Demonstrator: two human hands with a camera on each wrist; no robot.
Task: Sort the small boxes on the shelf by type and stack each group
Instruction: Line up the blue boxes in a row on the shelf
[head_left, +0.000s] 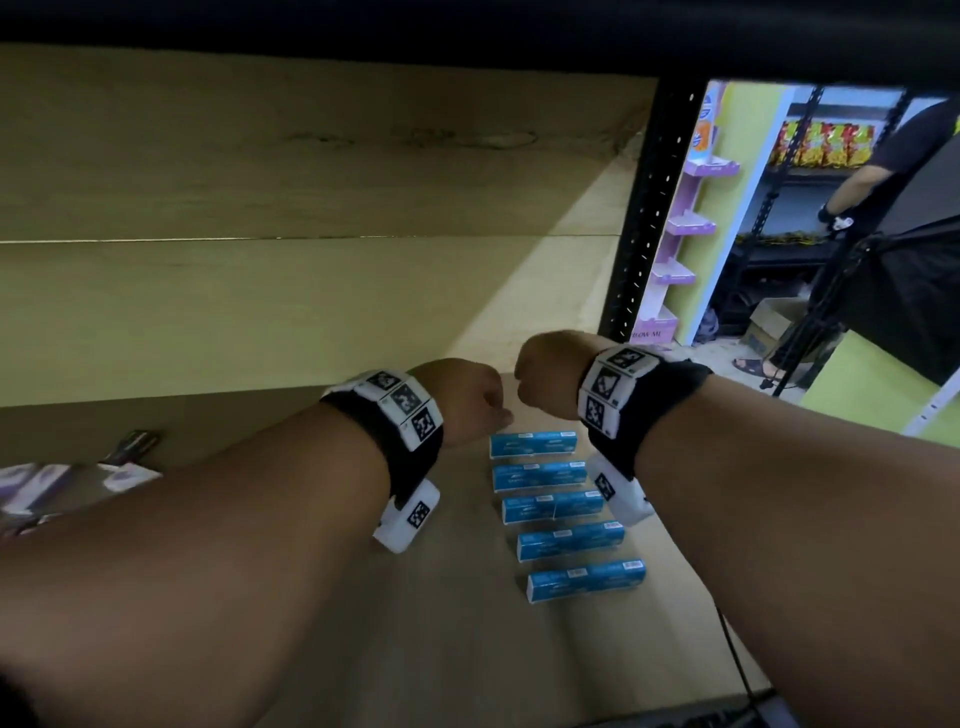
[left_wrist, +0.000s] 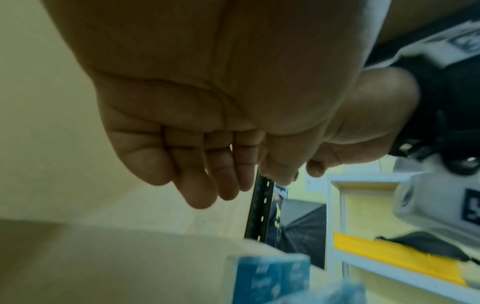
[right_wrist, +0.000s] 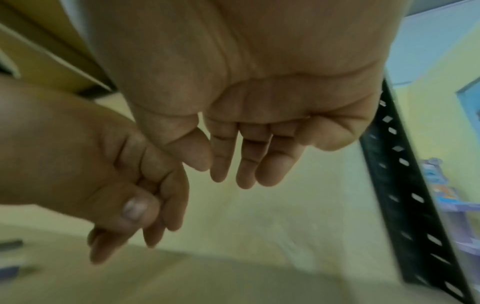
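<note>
Several blue boxes (head_left: 558, 506) lie side by side in a row on the wooden shelf (head_left: 363, 322), near its right end. Above the far end of that row hover both hands, side by side and almost touching. My left hand (head_left: 470, 400) hangs with loosely bent fingers (left_wrist: 202, 185) and holds nothing. My right hand (head_left: 545, 374) is also empty, its fingers (right_wrist: 244, 164) relaxed and pointing down. The top of the blue boxes (left_wrist: 270, 275) shows blurred below the left hand. Purple and white boxes (head_left: 62, 483) lie at the shelf's left, partly hidden by my left forearm.
A dark slim box (head_left: 132, 444) lies behind the purple ones. The black perforated upright (head_left: 649, 208) ends the shelf on the right. The upper shelf board (head_left: 467, 31) sits low overhead. Beyond stand another person (head_left: 883, 171) and racks of snack bags (head_left: 821, 143).
</note>
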